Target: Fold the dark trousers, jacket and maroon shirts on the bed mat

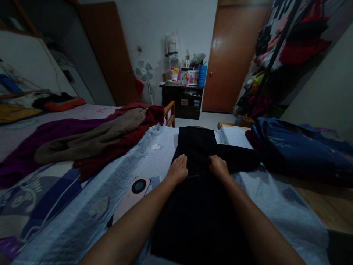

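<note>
A black garment [204, 217] lies spread lengthwise in front of me, with one sleeve-like part reaching out to the right. My left hand [178, 169] rests on its left edge, the fingers stretched forward and lying on the fabric. On the right side, near the base of that part, my right hand [219, 165] has its fingers curled and pressed together on the black cloth. A pink phone [132, 198] with a large round camera lies face down left of my left forearm. The dark fabric hides folds and details.
The garment lies on a pale blue cover [154, 162]. To the right is a stack of folded blue clothes [300, 147]. Brown trousers or similar cloth [93, 138] and dark red cloth [110, 151] lie on the left. A fan [145, 71] and dark cabinet [180, 105] stand farther back.
</note>
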### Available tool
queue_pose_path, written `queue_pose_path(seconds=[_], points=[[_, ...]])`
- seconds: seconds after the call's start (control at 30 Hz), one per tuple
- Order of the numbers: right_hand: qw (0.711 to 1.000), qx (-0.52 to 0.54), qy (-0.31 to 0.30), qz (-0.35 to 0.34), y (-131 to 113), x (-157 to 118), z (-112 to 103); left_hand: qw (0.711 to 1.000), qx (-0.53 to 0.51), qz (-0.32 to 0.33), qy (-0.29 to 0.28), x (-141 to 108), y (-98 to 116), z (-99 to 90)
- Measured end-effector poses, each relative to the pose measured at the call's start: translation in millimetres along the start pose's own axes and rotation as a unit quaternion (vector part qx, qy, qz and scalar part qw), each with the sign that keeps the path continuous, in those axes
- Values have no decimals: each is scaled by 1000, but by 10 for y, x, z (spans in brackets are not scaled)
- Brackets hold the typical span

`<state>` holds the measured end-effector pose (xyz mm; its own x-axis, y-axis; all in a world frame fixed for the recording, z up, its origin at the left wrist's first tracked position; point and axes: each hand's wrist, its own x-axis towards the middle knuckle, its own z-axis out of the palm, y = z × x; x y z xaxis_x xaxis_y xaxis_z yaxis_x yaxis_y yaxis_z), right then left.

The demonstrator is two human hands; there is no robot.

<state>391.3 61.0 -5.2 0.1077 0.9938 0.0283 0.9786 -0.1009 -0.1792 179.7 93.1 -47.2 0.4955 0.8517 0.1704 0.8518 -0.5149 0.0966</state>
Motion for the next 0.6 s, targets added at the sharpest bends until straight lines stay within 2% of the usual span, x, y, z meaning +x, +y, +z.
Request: queue_pose_path(seconds=[0.13,0.33,0.47,0.6], points=[[999,29,-28,-5,-18,153,-184,999,-19,-15,-44,20,-99,114],[993,103,57,-5,-236,613,-357,997,-20,-55,-43,-8,-53,84],[987,106,105,59,-275,932,-293,997,-11,-62,-41,-38,-19,88],[981,98,119,121,-196,1064,-66,997,-1,-58,-43,-32,-33,102]])
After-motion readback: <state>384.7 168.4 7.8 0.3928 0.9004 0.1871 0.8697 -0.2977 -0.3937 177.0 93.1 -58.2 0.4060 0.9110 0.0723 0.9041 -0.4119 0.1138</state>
